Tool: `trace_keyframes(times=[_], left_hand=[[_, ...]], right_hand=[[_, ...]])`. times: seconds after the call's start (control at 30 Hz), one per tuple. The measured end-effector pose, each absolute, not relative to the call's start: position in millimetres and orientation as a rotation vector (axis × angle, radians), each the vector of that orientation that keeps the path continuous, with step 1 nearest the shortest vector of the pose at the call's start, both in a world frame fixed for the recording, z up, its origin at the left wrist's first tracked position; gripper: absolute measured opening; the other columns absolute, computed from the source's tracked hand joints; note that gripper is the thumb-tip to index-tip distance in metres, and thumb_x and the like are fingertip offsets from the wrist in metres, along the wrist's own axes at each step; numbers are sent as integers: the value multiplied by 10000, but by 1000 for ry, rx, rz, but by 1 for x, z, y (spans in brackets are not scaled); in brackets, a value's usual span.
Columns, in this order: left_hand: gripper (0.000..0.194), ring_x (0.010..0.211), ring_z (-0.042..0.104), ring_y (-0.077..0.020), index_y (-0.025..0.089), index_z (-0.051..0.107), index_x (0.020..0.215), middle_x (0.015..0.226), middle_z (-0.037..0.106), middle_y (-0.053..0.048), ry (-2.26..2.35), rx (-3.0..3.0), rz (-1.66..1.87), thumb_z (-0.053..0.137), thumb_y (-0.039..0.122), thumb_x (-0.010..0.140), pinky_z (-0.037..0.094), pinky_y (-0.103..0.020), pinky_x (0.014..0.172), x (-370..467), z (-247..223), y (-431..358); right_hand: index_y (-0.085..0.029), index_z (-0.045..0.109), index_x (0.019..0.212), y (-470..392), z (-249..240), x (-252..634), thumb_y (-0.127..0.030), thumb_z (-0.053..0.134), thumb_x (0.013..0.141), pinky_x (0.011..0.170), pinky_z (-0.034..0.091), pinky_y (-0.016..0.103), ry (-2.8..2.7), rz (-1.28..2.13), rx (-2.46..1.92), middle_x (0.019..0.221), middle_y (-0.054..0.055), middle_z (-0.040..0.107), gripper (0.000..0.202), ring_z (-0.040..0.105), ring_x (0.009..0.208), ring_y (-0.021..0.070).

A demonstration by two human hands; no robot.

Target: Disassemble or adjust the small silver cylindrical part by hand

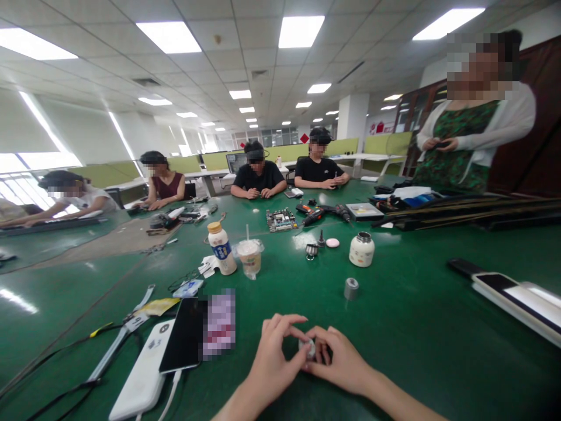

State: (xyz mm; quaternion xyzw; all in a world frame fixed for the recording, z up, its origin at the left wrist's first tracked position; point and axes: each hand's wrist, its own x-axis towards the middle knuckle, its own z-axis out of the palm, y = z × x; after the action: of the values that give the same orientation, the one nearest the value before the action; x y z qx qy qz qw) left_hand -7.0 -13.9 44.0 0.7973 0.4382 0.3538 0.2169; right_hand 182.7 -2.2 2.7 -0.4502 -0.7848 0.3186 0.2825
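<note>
My left hand (278, 351) and my right hand (335, 356) meet above the green table (394, 345), near its front edge. Between their fingertips is a small round greyish object (308, 349), partly covered by the fingers. The left thumb and fingers pinch it from the left, while the right fingers close on it from the other side. Beyond the right hand, a silver metal cylinder (351, 289) stands upright on the table, touched by neither hand.
A phone (184, 333) and white power bank (142, 371) lie at left, with a strap (118, 339). Further back are a bottle (222, 248), lidded cup (249, 259), white jar (362, 250), circuit board (281, 220) and drills (326, 214). Several people sit opposite; one stands right.
</note>
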Motion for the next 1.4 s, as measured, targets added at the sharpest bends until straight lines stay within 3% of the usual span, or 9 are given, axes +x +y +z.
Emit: trace_keyframes(times=[0.13,0.27,0.33,0.47,0.7,0.93,1.07,1.23,1.4], left_hand=[[574,1119,524,-254,279,537,1239,1192,650,-44,1115,2199,999,603,23,730,398,-417,958,-7,45,-17],[510,1009,566,-273,280,531,1228,958,722,-19,1238,2196,1019,678,126,765,401,-437,900,-6,44,-14],[499,993,575,-266,283,528,1219,916,736,-5,1233,2207,1014,647,93,773,397,-434,899,-6,44,-14],[608,1106,540,-255,286,493,1274,1176,676,-36,1138,2230,1013,606,25,736,391,-419,949,-7,45,-16],[472,978,613,-264,271,504,1222,878,754,-1,1260,2200,1036,675,138,802,387,-422,889,-5,41,-12],[368,957,656,-257,250,511,1174,916,782,-9,1439,2154,1141,666,211,843,383,-428,897,-29,39,17],[381,975,659,-267,249,559,1140,878,791,2,1496,2140,1030,670,137,793,406,-421,864,-39,21,31],[399,993,645,-284,254,604,1115,899,792,-10,1526,2120,1048,738,184,746,406,-447,877,-38,12,31],[300,944,684,-248,241,575,1097,877,793,-8,1468,2066,1109,692,208,823,419,-447,929,-29,25,22]], right_hand=[[-238,628,931,-2,1,183,-327,741,753,697,365,255,-2098,849,-1217,641,-82,627,229,565,602,136],[-256,634,970,-3,1,182,-363,742,760,700,364,257,-2103,838,-1211,629,-89,614,259,562,597,134],[-252,634,941,-3,0,183,-390,745,759,703,366,258,-2107,835,-1212,642,-83,625,254,570,611,137],[-240,627,926,-2,-1,183,-352,741,758,690,367,255,-2107,834,-1223,656,-75,635,232,573,614,139],[-251,627,953,-2,2,182,-425,739,775,722,363,264,-2110,855,-1208,660,-86,631,273,566,594,125],[-263,634,977,-4,5,183,-437,757,752,697,368,266,-2103,889,-1251,643,-80,633,310,539,605,142],[-268,641,973,-4,6,183,-445,762,745,694,367,272,-2097,891,-1257,646,-75,643,314,537,618,150],[-263,639,966,-4,6,183,-444,764,743,688,372,268,-2100,892,-1258,652,-75,639,313,529,613,146],[-264,633,970,-5,5,183,-447,758,751,684,363,265,-2114,864,-1262,645,-76,634,311,530,623,148]])
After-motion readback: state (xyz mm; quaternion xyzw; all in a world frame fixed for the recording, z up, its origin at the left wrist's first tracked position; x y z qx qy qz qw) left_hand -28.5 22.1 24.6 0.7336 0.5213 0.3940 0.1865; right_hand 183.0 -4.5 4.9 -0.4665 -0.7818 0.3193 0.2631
